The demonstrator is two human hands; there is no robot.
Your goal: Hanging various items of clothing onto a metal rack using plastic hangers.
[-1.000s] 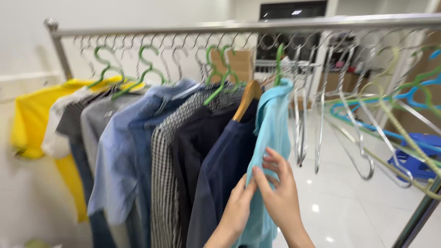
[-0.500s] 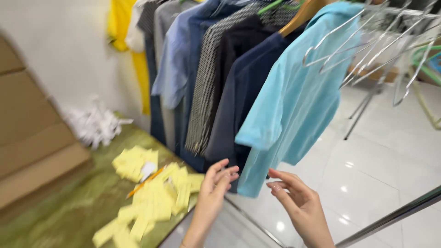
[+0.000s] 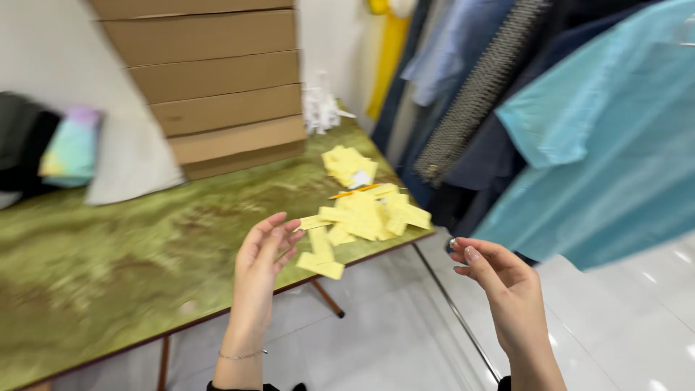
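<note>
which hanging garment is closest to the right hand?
The light blue shirt, hanging at the near end of the row just above the right hand. The dark navy, checked, pale blue and yellow garments hang farther back.

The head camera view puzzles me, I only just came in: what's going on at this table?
A person stands at a green table beside hanging shirts, the nearest a light blue shirt. Both hands are raised and hold nothing: the left hand hovers open by a scattered pile of yellow paper tags at the table's edge, and the right hand hangs over the floor, fingers loosely curled. Stacked cardboard boxes sit at the back.
</note>
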